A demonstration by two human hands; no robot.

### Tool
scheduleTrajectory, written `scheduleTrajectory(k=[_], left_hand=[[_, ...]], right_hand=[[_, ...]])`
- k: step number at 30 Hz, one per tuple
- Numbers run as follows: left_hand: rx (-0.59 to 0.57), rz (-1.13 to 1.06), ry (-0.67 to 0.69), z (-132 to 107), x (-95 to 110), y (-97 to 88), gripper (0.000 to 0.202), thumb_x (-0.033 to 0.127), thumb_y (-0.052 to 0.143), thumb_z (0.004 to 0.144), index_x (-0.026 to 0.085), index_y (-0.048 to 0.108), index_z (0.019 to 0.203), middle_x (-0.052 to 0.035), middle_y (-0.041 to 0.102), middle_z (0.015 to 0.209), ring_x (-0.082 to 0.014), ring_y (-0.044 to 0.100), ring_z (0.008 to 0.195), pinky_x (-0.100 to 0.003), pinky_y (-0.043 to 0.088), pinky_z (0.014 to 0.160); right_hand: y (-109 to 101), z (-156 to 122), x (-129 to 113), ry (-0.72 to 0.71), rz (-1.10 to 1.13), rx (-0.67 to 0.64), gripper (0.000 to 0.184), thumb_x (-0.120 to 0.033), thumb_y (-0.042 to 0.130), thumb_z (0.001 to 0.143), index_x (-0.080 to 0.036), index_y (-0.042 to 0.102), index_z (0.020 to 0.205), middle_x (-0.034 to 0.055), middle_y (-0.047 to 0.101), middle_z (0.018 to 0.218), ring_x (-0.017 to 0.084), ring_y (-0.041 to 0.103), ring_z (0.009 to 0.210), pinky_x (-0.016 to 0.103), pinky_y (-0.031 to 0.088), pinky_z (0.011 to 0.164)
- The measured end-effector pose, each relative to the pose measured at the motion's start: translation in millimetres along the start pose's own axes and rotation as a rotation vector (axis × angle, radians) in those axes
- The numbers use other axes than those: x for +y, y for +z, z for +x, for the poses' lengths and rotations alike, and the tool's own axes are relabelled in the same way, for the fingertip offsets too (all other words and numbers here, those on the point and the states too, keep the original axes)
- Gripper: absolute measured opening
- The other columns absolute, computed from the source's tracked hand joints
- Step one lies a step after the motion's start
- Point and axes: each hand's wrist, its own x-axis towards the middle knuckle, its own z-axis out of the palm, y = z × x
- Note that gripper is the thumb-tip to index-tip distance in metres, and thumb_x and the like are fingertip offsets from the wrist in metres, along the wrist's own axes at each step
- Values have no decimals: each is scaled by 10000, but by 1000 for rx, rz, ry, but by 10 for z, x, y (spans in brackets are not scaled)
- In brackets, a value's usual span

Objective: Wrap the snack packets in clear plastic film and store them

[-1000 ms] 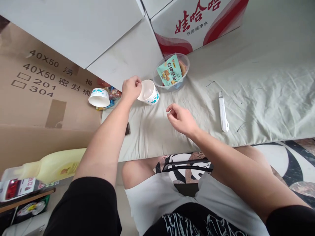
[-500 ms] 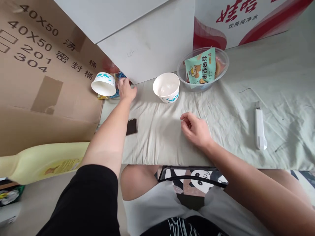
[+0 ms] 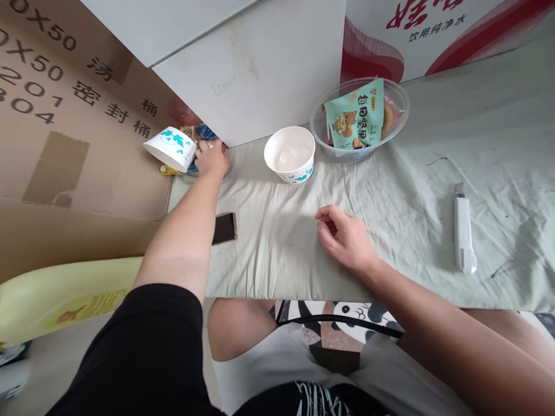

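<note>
My left hand (image 3: 212,158) reaches to the back left corner of the cloth-covered table, fingers curled down at some colourful snack packets (image 3: 208,133). What its fingertips grip is hidden. Right beside those fingers, a white paper bowl (image 3: 171,149) with blue leaf prints lies tipped over, leaning by the cardboard box. A matching paper bowl (image 3: 289,155) stands upright in the middle. My right hand (image 3: 344,236) rests on the cloth in front of it, fingers loosely curled with nothing in them.
A clear plastic basin (image 3: 359,118) holds a green nut packet (image 3: 355,115) and other snacks. At the right lies a white utility knife (image 3: 463,234). A phone (image 3: 224,227) is beside my left forearm. Cartons (image 3: 269,63) line the back; a big cardboard box (image 3: 78,138) borders the left.
My left hand has shifted slightly left, drawing its thumb in. The bowl beside it has tipped further, so its opening no longer faces me. My right hand stays in place.
</note>
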Motion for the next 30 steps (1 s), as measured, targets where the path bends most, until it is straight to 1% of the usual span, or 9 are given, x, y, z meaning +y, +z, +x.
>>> scheduleTrajectory(k=[3,7,14,17,19,21,24,27,30], left_hand=[[-69,171,18,-251,75,-108,484,220,509,971,292,588,1443,-192,417,1564,-417,449,1402,-585,425,1089],[-115,243,103,-656,134,-221,516,222,471,960,284,584,1459,-191,479,1516,-416,497,1345,-560,451,1055],[-145,346,273,-1562,210,-287,552,247,411,978,270,525,1518,-200,520,1461,-425,552,1268,-546,488,1005],[-238,363,358,-1923,262,-419,554,237,431,972,280,537,1515,-189,539,1459,-414,579,1255,-544,496,1018],[-319,308,435,-2119,300,-545,540,233,449,969,292,566,1493,-163,575,1434,-393,601,1247,-538,489,1052],[-423,110,491,-2268,340,-647,517,271,491,966,306,588,1473,-125,609,1424,-357,617,1250,-511,479,1089],[-664,-527,413,-2388,404,-618,533,398,568,937,301,579,1462,-79,663,1384,-287,665,1170,-426,538,1013],[-851,-1188,201,-2405,464,-324,574,477,657,849,277,595,1383,-67,720,1253,-236,704,974,-357,585,798],[-835,-1538,-7,-2381,505,33,476,508,699,786,266,662,1194,-53,742,1166,-226,711,918,-331,582,709]], right_hand=[[12,2,10,-5,9,-1,173,-279,483,837,-237,605,952,11,656,707,181,615,633,291,423,618],[2,5,29,-32,21,-8,173,-266,481,817,-231,605,933,19,657,704,189,598,632,300,414,630],[-41,-4,77,-52,13,-3,178,-253,474,820,-227,616,924,37,677,730,203,597,659,312,415,654],[-31,-4,81,-52,-12,-8,193,-245,471,827,-228,627,938,47,692,756,214,606,688,315,400,650],[-19,-1,79,-45,-15,-1,199,-245,473,831,-230,635,946,44,690,753,214,603,686,314,396,648],[-11,2,76,-35,0,12,200,-248,481,830,-231,642,947,36,681,735,207,594,666,313,400,651],[-23,2,75,-57,50,46,221,-272,475,846,-228,653,970,36,686,748,207,602,679,315,425,672],[-72,-6,82,-126,118,101,311,-308,398,919,-213,671,1034,78,734,908,231,650,830,339,483,775],[-124,-21,90,-166,146,111,361,-331,366,950,-198,679,1071,109,744,1055,250,666,973,368,508,882]])
